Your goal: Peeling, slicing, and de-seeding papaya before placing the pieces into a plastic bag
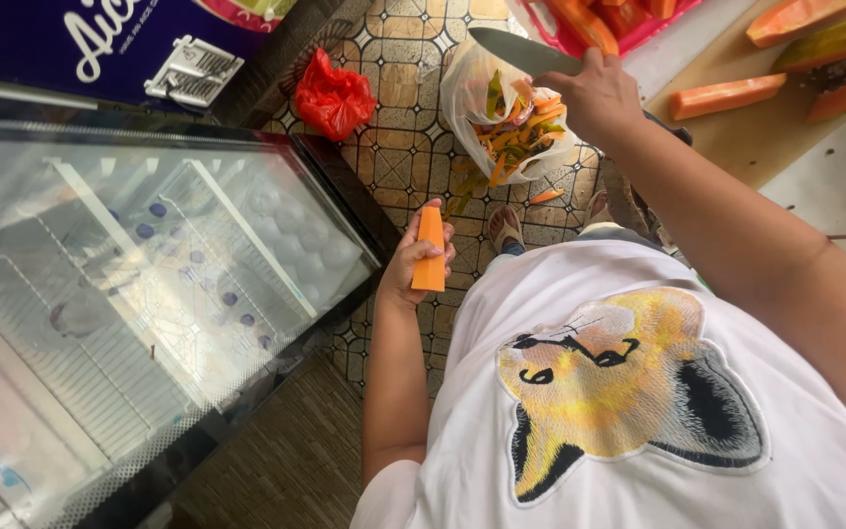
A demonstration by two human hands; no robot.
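The knife (524, 51) handle is hidden inside the right hand (601, 96); the top edge cuts the papaya pieces (815, 39).

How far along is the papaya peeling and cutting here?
Partway, it seems. Done: a bag of peelings sits on the tiled floor, and a peeled strip lies on the cutting board. In hand: the left hand holds a peeled orange piece; the right hand grips a knife. Left: unpeeled papaya wedges wait on the board.

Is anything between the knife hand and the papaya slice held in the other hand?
Nothing visible. The left hand holds the papaya slice low over the tiled floor; the right hand holds the knife above the peel bag.
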